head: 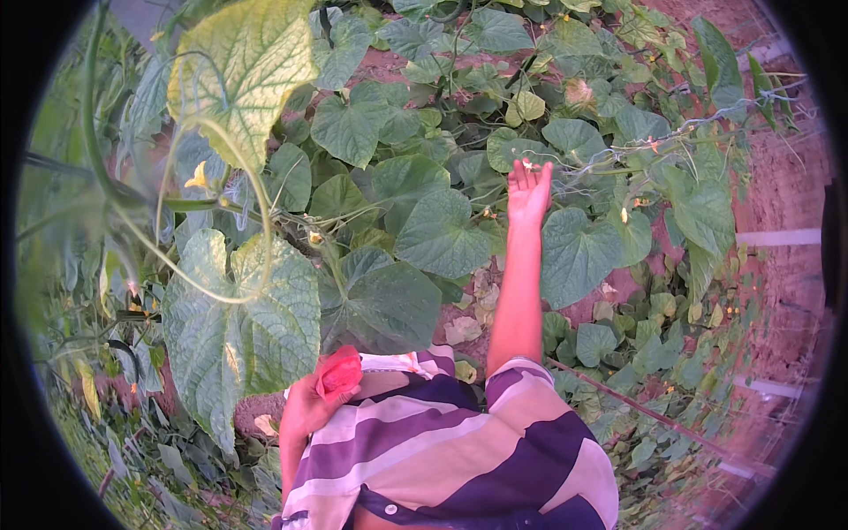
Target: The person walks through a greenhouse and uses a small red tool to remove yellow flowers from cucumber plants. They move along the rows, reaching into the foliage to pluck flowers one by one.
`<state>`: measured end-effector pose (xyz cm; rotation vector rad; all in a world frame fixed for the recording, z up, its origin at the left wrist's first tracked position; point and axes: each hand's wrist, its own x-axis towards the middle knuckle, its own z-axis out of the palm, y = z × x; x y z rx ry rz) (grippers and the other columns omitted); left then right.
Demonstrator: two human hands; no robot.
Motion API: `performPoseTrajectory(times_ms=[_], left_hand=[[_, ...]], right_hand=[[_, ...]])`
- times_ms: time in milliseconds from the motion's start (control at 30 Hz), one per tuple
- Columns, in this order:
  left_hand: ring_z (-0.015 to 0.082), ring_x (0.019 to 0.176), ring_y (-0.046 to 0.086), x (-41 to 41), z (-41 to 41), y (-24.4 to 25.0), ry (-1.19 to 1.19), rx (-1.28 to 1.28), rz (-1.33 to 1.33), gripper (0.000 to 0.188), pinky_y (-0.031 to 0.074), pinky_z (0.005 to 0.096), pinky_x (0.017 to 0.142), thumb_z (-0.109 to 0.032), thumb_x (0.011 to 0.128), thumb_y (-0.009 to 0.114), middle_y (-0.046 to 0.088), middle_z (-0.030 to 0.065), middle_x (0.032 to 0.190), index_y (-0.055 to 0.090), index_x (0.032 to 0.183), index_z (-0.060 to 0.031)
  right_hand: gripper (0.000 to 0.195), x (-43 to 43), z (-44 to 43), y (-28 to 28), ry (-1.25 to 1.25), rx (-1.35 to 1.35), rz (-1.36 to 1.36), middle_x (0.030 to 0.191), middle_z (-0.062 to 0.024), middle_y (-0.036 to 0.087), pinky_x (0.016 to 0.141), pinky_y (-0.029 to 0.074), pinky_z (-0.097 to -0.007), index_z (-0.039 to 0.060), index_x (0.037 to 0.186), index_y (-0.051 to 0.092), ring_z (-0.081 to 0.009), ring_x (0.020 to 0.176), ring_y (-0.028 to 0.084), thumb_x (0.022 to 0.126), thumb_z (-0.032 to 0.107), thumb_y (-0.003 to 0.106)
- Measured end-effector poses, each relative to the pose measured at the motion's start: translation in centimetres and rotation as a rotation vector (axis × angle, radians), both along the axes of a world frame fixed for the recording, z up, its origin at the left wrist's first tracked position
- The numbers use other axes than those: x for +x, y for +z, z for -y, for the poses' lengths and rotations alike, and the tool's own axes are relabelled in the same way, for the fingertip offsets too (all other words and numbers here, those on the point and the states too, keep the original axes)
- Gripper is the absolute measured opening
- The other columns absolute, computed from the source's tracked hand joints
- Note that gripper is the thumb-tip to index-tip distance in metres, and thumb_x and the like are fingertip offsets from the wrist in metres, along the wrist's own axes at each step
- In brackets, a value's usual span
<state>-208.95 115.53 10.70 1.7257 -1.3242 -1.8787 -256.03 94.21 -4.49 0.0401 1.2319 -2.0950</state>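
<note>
My left hand [317, 401], low at the left in front of my striped shirt, holds a small red bowl-like object [339, 374]. Its inside is red too, but what it contains is unclear. My right arm stretches forward into the cucumber vines, and my right hand [530, 189] is palm up, thumb apart from the fingers. At the fingertips is a small red-and-white flower [527, 164]; whether they touch it is hard to see. A thin vine stem [616, 172] with bluish twine [689, 124] runs rightward beside that hand.
A large yellowing leaf [242, 73] and a curled tendril [265, 218] hang close at left. Another broad leaf [242, 324] partly screens the area above my left hand. Yellow flowers [197, 175] dot the vines. Bare reddish soil [785, 179] lies at right; a thin pole [662, 414] slants across lower right.
</note>
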Motion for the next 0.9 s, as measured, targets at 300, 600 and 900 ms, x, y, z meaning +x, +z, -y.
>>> performPoseTrajectory(times_ms=[300, 600, 900], left_hand=[[0.0194, 0.108, 0.065, -0.2, 0.2, 1.8, 0.053, -0.038, -0.145, 0.050, 0.050, 0.0339, 0.099, -0.015, 0.083, 0.088, 0.070, 0.0078, 0.115, 0.070, 0.127, -0.0014], [0.0149, 0.087, 0.070, 0.6, -0.6, 0.2, 0.005, -0.275, -0.102, 0.048, 0.055, 0.0307, 0.084, -0.012, 0.084, 0.087, 0.078, 0.0102, 0.099, 0.070, 0.126, 0.0027], [0.0143, 0.108, 0.065, 2.1, -2.2, -2.3, 0.085, -0.270, -0.177, 0.061, 0.052, 0.0306, 0.098, -0.011, 0.083, 0.089, 0.073, 0.0061, 0.119, 0.063, 0.136, 0.0019]], right_hand=[[0.034, -4.0, 1.1, -8.5, 0.056, 0.157, -0.484, 0.120, -0.0115, 0.073, 0.075, 0.054, -0.0264, -0.0010, 0.131, 0.059, -0.0166, 0.098, 0.070, 0.098, 0.001, 0.068], [0.031, -2.7, 1.2, -6.5, 0.070, 0.202, -0.579, 0.113, -0.0149, 0.073, 0.087, 0.057, -0.0305, -0.0046, 0.129, 0.058, -0.0189, 0.101, 0.070, 0.102, 0.009, 0.067], [0.040, -0.4, -3.9, 5.0, 0.037, 0.303, -0.451, 0.093, -0.0064, 0.068, 0.060, 0.055, -0.0320, 0.0000, 0.118, 0.061, -0.0174, 0.071, 0.068, 0.103, 0.037, 0.066]])
